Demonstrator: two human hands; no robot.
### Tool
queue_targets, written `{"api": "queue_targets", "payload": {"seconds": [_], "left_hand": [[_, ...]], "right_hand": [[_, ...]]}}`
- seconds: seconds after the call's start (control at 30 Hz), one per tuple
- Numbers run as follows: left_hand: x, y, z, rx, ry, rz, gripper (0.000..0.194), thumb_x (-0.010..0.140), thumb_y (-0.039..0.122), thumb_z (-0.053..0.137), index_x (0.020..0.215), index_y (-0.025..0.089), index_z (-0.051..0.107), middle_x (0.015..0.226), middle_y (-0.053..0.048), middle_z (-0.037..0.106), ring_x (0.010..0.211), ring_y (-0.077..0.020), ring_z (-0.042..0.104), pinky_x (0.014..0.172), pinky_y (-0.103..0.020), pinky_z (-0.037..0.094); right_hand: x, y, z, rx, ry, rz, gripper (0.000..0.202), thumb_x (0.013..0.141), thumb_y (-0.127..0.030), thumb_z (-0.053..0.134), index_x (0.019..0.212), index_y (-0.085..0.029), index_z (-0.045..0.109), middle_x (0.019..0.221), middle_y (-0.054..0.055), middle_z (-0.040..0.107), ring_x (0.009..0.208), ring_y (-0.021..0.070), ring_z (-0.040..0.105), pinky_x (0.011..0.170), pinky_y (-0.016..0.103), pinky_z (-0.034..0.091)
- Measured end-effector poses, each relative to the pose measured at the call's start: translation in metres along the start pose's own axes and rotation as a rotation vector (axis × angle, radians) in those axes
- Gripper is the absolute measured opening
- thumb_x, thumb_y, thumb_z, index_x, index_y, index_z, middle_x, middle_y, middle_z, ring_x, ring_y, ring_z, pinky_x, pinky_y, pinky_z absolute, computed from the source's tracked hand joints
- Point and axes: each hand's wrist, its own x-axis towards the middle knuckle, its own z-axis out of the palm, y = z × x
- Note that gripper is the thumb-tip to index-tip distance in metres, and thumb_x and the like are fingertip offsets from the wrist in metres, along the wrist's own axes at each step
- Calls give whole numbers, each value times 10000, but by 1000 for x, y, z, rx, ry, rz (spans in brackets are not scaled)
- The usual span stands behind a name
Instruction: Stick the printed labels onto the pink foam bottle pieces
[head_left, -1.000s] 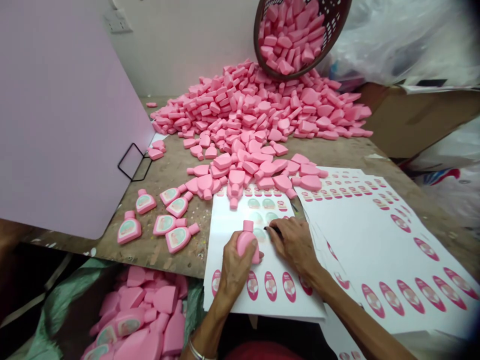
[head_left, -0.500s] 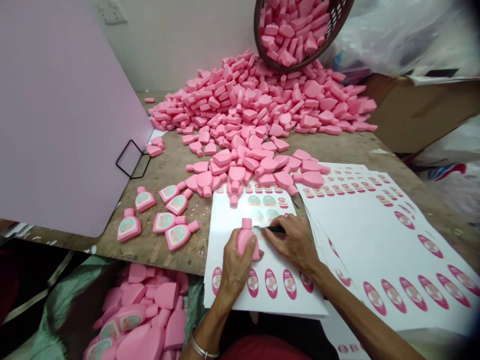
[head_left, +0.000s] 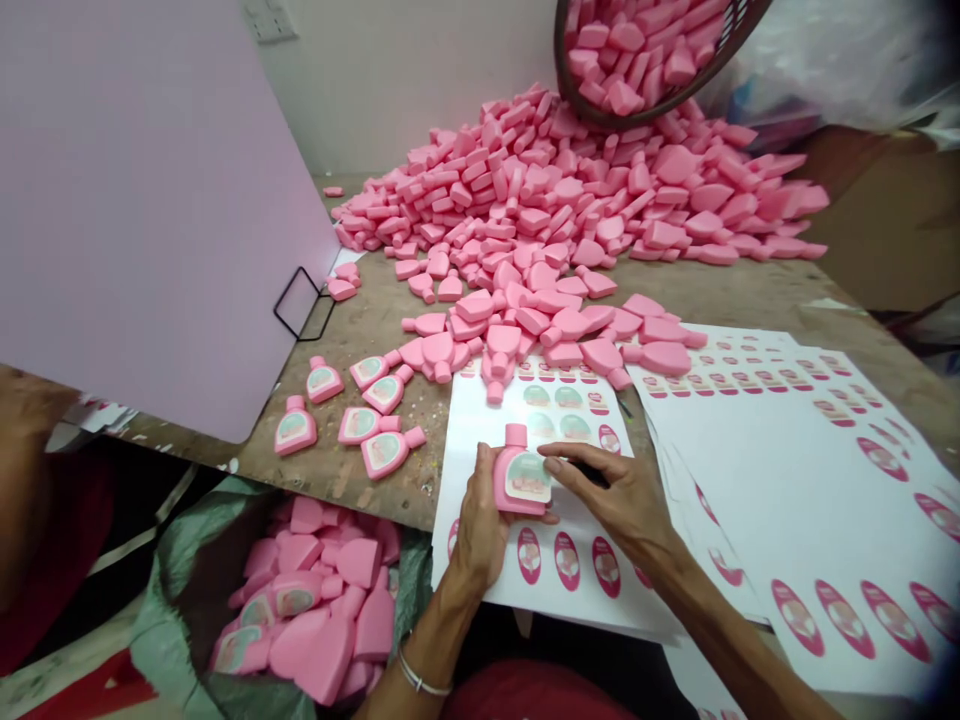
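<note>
My left hand (head_left: 478, 532) is closed around a small pink bottle (head_left: 517, 503), holding it upright above the sticker sheet (head_left: 476, 425). A pale green label sticker (head_left: 528, 478) lies against the bottle's front. At the label's upper right edge, the thumb and forefinger of my right hand (head_left: 626, 495) are pinched together. A slim black tool (head_left: 598, 474) is tucked in that same hand, mostly hidden by the fingers. Several labelled bottles (head_left: 295, 427) lie on the table to the left of the sheet.
A big heap of plain pink bottles (head_left: 525, 190) spreads from a tipped brown basket (head_left: 566, 70). More sticker sheets (head_left: 750, 480) lie at right. A pale board (head_left: 150, 200) stands at left; below it, a green sack (head_left: 180, 590) holds bottles. Another person's arm (head_left: 30, 470) shows at far left.
A label sticker is now on the bottle's front, where it was plain before. My right hand has drawn the black tool back into its grip. The view has shifted left.
</note>
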Motion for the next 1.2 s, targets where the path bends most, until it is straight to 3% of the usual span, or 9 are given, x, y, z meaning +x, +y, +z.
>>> {"api": "queue_targets", "payload": {"seconds": [0.2,0.67,0.87,1.0,1.1,1.2], "left_hand": [[-3,4,-1,7,1,3,518,891,588,389,1071,165,628,899,-52,686,739,-173,663,577,-254,559],[-7,14,-7,-35,-36,15,510,902,562,389,1059,139,627,920,-76,673,779,-183,655,604,-258,553],[-16,26,-14,-8,-210,77,312,842,361,614,1084,167,584,920,-43,624,785,-159,630,639,-256,558],[-20,33,-22,15,-271,106,367,740,246,734,1062,172,576,830,-3,584,754,-135,606,659,-261,563],[-21,36,-26,-64,-245,81,349,789,343,681,1073,163,586,874,-34,612,775,-155,629,629,-247,560],[-20,37,-30,-181,-131,35,369,882,446,524,1047,127,607,899,-76,645,775,-175,650,588,-246,559]], "right_hand": [[-2,-9,7,-38,15,-34,250,744,-426,646,841,-223,755,782,29,735,710,193,660,621,281,530],[0,-2,18,-21,-19,-66,256,777,-441,649,902,-236,738,856,30,715,782,184,635,655,277,503],[2,-8,22,-103,2,-191,218,799,-412,643,914,-242,718,840,32,696,759,174,606,672,302,483],[4,-16,27,-152,-8,-273,173,811,-385,639,899,-251,704,841,22,694,774,177,605,716,327,471],[5,-24,32,-183,-43,-307,163,828,-375,622,898,-250,699,813,14,688,744,171,598,709,331,462],[5,-29,35,-208,-89,-358,154,868,-342,573,909,-249,688,820,8,690,759,168,600,738,334,456]]}}
